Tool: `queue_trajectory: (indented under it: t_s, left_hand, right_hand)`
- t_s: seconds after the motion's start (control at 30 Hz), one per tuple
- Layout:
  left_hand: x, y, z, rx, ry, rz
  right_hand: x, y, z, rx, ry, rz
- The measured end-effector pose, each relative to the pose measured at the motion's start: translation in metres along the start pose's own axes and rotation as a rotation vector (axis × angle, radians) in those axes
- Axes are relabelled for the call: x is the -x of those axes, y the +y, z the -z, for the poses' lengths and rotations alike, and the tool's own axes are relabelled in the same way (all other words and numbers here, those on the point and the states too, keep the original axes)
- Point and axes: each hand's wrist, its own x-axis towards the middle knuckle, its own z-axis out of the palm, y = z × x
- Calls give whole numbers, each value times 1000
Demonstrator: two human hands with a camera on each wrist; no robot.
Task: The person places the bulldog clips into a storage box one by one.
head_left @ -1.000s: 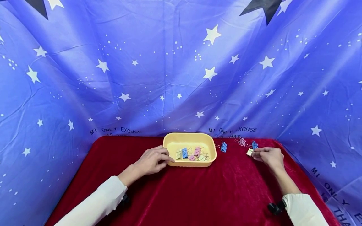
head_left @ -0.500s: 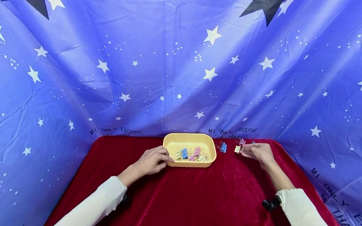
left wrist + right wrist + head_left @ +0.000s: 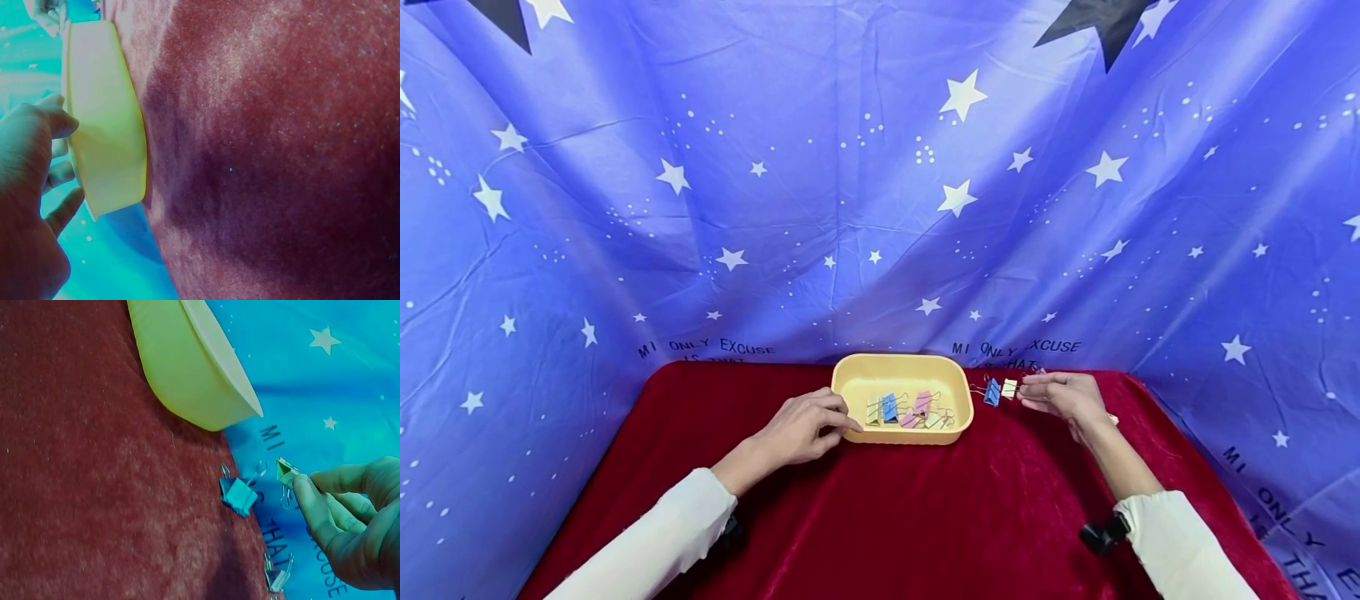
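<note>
My left hand (image 3: 811,423) holds the near left corner of a yellow plastic box (image 3: 904,436), its fingertips at the rim. Several binder clips lie inside, among them a blue one (image 3: 890,407) and a pink one (image 3: 923,402). To the right of the box, my right hand (image 3: 1067,400) pinches a pale yellow binder clip (image 3: 1010,388) between thumb and fingertips, raised off the cloth in the right wrist view. Beside it a blue binder clip (image 3: 239,495) stands on the cloth. A pink binder clip (image 3: 1041,372) is mostly hidden behind the right hand.
Dark red velvet cloth (image 3: 880,517) covers the table. A blue star-printed curtain (image 3: 820,208) hangs at its back edge and sides. A small pale object (image 3: 1113,419) peeks out beside the right wrist, too hidden to identify.
My right hand has carried the yellow binder clip leftward, from the far right clips to beside the blue one near the box. The left hand and box stay in place.
</note>
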Motion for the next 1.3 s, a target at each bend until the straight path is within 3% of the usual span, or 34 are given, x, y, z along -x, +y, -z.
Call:
queue_trajectory:
  t_s: [0.63,1.3]
  left_hand:
    - [0,0,0,-11,1,-6]
    - [0,-1,-1,-2,1,3]
  right_hand:
    - [1,-24,-57,76,-33,-28]
    - [-2,-30,-100,142,-72,3]
